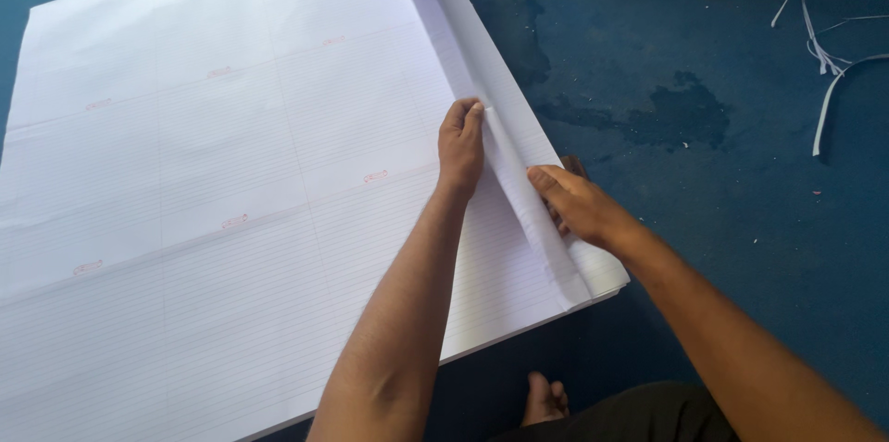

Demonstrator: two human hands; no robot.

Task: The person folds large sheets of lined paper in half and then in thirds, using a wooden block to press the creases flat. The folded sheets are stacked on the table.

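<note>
A big stack of large white ruled paper sheets [213,174] lies on a blue floor. Along the stack's right side the top sheet's edge [519,183] is curled up into a long ridge. My left hand [460,141] rests on the sheet with its fingertips pressed against the left side of that ridge. On the ridge's right side, a little nearer to me, my right hand [574,206] pinches the lifted paper edge between thumb and fingers.
The blue floor [741,220] has dark patches to the right of the stack. Thin white paper strips [829,81] lie scattered at the upper right. My bare foot [542,400] shows below the stack's near corner.
</note>
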